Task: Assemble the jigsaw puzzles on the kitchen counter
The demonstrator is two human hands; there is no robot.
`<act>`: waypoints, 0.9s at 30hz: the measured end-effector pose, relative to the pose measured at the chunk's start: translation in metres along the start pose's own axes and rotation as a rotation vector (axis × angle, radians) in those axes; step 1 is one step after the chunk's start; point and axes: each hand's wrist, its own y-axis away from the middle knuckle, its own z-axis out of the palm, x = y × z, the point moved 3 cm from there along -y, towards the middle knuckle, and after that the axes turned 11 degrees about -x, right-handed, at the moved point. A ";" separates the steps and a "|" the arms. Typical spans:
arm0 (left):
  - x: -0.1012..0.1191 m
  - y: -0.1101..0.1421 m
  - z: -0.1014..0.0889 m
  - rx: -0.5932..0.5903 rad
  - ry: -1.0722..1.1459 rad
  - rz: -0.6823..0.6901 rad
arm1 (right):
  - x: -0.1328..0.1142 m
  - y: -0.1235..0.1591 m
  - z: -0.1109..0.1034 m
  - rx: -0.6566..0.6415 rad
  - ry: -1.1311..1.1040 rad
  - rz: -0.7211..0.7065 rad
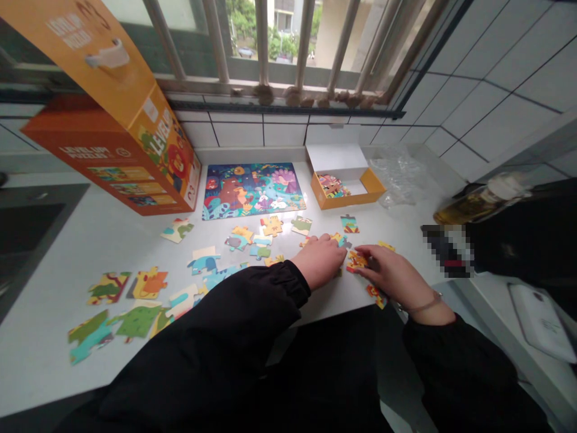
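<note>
My left hand (321, 260) rests low over the counter, back up, with its fingers together and bent down onto a puzzle piece (345, 241); its fingertips are partly hidden. Between the thumb and fingers of my right hand (391, 272) is an orange puzzle piece (356, 261), close to the left hand's fingertips. Below the right hand lies a red-and-orange piece (375, 296). Further up is a loose teal piece (350, 224). Left of my hands, several more pieces are scattered, among them a yellow one (271, 225) and a green one (137, 320).
A finished animal picture puzzle (252, 189) lies near the wall. An orange box (130, 156) stands at left. A small open yellow box (349, 195) holds pieces, beside clear plastic wrap (399, 177). At right are an oil bottle (478, 201) and a white device (541, 319).
</note>
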 end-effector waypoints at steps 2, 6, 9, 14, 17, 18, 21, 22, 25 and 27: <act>0.000 -0.001 -0.001 -0.018 0.018 -0.007 | 0.002 0.000 -0.008 0.013 0.026 -0.025; 0.000 -0.004 -0.002 -0.016 0.045 -0.026 | 0.005 0.025 -0.028 0.122 0.118 0.011; -0.002 -0.008 -0.003 -0.002 0.077 -0.038 | 0.004 0.054 -0.026 0.097 0.124 0.035; 0.000 -0.007 -0.009 0.045 0.210 -0.019 | -0.001 0.085 0.002 0.056 0.089 0.017; 0.001 0.017 -0.014 0.101 0.320 -0.046 | 0.000 0.089 0.010 0.081 0.075 0.015; 0.000 0.032 -0.015 0.141 0.367 -0.077 | 0.000 0.089 0.010 0.069 0.069 0.012; -0.012 0.095 -0.015 0.341 0.653 -0.246 | 0.003 0.087 0.008 0.029 0.052 0.001; -0.017 0.120 -0.011 0.407 0.805 -0.310 | 0.003 0.087 0.006 0.023 0.047 -0.004; -0.031 0.190 0.008 0.424 0.926 -0.584 | 0.000 0.084 0.002 0.024 0.031 -0.021; -0.033 0.224 0.025 0.358 0.881 -0.712 | -0.009 0.080 0.002 0.014 0.011 -0.036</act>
